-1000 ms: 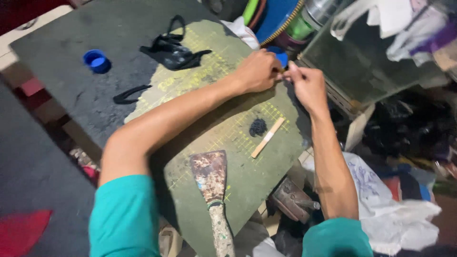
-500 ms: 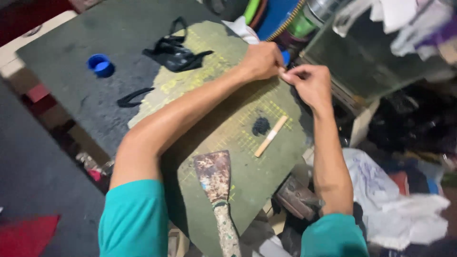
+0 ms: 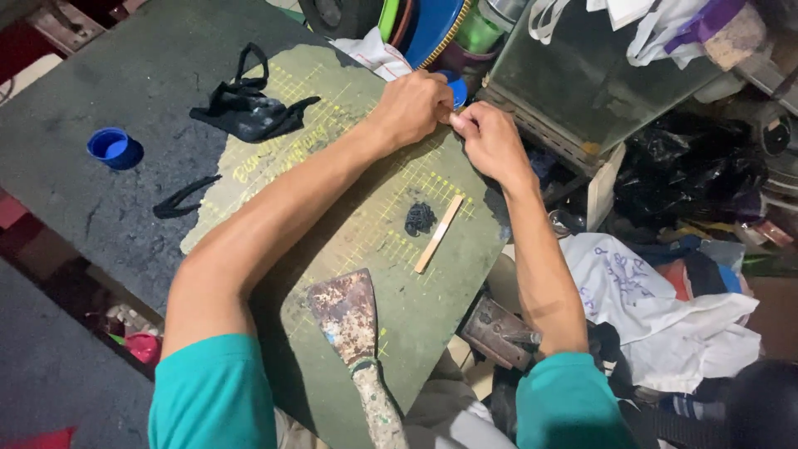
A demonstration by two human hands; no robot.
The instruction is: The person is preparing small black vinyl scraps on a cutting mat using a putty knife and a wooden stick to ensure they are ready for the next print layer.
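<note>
Both hands meet at the far edge of the worn green cutting mat (image 3: 349, 241), toward one o'clock: the left hand (image 3: 413, 106) is curled shut and the right hand (image 3: 490, 141) pinches its fingertips against it, on something too small to make out. Behind the knuckles sits a blue cap (image 3: 455, 87). At six o'clock lies a rusty scraper (image 3: 349, 320); between, a wooden stick (image 3: 439, 234) beside a black lump (image 3: 420, 218).

cluttered workshop: cutting mat (image 3: 391, 249), scraper (image 3: 349, 320)
</note>
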